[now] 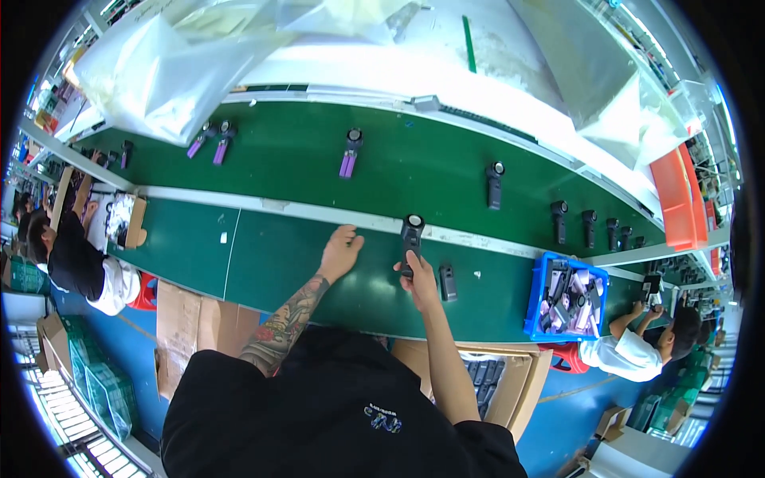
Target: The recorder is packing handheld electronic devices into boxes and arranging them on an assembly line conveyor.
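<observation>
My right hand grips a black handheld device with a round lens-like head, holding it upright by its handle with the head pointing away from me. To its left, my left hand hovers over or rests on the green bench; its fingers curl loosely, the thumb stands apart, and nothing shows in it. A black handle-shaped casing lies on the bench just right of my right hand.
Beyond a pale rail lies a green conveyor belt with similar devices, some with purple cells showing. At right stands a blue bin of black and purple parts. Cardboard boxes sit below the bench. People work at both sides.
</observation>
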A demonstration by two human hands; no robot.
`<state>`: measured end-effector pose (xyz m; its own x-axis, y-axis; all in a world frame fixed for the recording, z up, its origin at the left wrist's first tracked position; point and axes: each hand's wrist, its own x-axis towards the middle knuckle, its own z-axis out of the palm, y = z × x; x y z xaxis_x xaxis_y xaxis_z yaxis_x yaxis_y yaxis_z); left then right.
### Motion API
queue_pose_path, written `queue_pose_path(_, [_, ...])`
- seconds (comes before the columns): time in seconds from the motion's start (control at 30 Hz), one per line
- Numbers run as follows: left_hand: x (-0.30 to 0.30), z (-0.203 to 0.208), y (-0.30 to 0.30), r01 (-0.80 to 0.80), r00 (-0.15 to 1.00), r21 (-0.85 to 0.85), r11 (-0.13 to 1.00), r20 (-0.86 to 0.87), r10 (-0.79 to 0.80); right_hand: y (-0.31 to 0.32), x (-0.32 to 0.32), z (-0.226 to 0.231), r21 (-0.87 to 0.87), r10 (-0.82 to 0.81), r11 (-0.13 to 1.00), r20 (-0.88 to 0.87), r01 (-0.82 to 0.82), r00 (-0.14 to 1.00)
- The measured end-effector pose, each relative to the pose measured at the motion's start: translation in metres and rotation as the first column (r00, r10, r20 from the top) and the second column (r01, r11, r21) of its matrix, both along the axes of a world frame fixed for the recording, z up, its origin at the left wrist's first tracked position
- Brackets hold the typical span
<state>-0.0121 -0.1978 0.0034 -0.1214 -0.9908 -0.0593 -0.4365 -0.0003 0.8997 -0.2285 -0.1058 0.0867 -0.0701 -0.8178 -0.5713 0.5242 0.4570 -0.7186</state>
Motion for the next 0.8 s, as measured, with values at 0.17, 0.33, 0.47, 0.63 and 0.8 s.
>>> queue_pose_path(0.17, [-0.002, -0.029, -0.103, -0.065, 0.908, -0.097, 0.993, 0.406, 0.1, -0.05, -0.047, -0.04, 0.05, -0.103, 0.992, -0.163, 0.112, 0.981])
queue_pose_path(0.33, [-0.029, -0.044, -0.194, -0.005, 0.841, -0.042, 0.999, 0.54, 0.027, -0.048, -0.082, -0.077, -0.171, -0.28, 0.96, -0.587, 0.221, 0.76])
queue_pose_path(0.47, [-0.039, -0.069, -0.234, 0.012, 0.78, -0.127, 0.992, 0.622, 0.07, 0.017, -0.098, -0.103, -0.098, -0.096, 0.993, -0.994, -0.064, 0.044])
queue_pose_path(0.63, [-0.077, -0.049, -0.235, 0.054, 0.973, 0.274, 0.96, 0.202, -0.113, 0.074, -0.108, -0.107, 0.11, 0.104, 0.989, -0.992, -0.096, -0.07])
queue_pose_path(0.8, [-0.063, -0.017, -0.181, 0.361, 0.687, 0.438, 0.824, -0.722, 0.083, 0.08, -0.1, -0.094, 0.3, 0.283, 0.944, -0.95, -0.134, -0.134])
